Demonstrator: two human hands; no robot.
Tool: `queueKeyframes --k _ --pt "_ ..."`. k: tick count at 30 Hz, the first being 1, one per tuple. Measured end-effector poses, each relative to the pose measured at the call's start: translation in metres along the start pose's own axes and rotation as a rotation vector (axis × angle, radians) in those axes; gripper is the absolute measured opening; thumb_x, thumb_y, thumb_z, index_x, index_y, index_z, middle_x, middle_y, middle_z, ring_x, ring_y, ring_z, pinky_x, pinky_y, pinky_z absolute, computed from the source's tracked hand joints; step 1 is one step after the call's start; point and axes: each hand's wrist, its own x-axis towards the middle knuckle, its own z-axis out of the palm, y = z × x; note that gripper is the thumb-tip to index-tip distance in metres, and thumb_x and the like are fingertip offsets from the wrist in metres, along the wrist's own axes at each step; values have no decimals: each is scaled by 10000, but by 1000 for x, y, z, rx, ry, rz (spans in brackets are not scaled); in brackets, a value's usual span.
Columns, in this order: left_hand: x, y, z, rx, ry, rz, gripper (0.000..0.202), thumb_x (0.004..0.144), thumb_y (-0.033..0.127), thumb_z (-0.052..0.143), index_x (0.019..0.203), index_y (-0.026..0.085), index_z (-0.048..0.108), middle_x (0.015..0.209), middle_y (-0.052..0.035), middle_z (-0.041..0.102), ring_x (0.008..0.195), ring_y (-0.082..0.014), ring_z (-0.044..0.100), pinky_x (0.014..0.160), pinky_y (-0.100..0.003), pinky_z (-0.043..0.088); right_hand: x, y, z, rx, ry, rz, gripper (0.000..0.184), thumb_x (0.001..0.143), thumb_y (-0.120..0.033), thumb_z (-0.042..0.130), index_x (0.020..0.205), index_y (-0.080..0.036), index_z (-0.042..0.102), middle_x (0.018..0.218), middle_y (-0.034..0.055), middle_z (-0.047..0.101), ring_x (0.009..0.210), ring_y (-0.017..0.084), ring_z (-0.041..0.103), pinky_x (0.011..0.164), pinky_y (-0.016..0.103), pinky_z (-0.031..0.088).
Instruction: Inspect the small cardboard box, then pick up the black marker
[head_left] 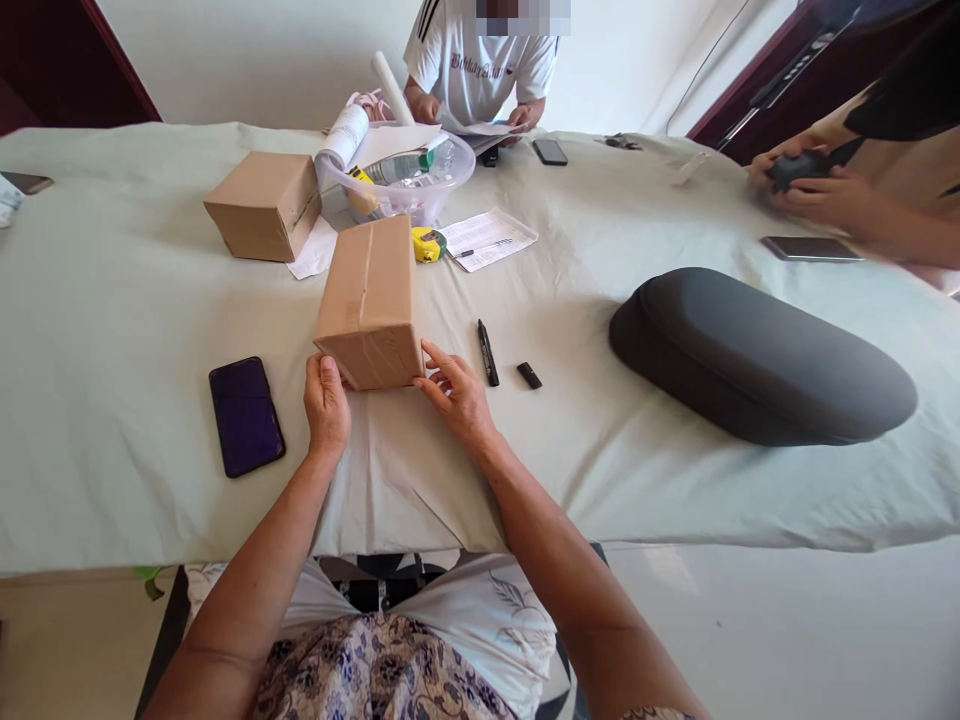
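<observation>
Here's the phone [247, 416] at eight o'clock from the box [367, 300], which sits between the hands: left hand [328, 408] clasping its lower near left corner, thumb on the front, right hand [457, 395] pinching the near right corner, fingers slightly apart. Marker [487, 352] and cap [529, 375] at four, dark case [757, 360] at three, tape measure [428, 245] between one and two, basin [452, 180] past twelve, a person [480, 75] at one.

The left hand [328, 408] and right hand [459, 396] hold a taped cardboard box [370, 300].
</observation>
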Motion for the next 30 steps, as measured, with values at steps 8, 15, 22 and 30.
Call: queueKeyframes --k 8,15,22,30 --pt "0 6 10 -359 -21 -332 714 734 851 577 1055 213 578 952 -92 694 825 -215 701 615 -282 541 -5 -23 -5 85 50 -104 481 925 -571 606 1328 -311 643 802 4 681 618 141 520 656 320 553" --pt "-6 12 13 -392 -13 -364 691 788 735 653 1288 301 452 1266 -112 647 1032 -235 700 719 -320 585 -11 -30 -1 77 1 -170 442 954 -502 585 1337 -282 606 749 -3 684 570 139 538 605 307 545" --pt "-17 20 14 -331 -176 -260 1048 761 646 764 1544 331 143 1391 -140 567 1291 -278 586 1043 -434 511 -16 -31 16 113 22 -212 389 992 -396 555 1364 -281 557 721 -29 650 555 121 562 584 280 547" --pt "-20 21 19 -275 -287 -164 1257 648 665 837 1566 328 47 1440 -167 511 1327 -307 559 1082 -457 482 -16 -29 21 128 10 -331 335 977 -428 599 1275 -277 627 812 2 728 570 108 603 560 247 531"
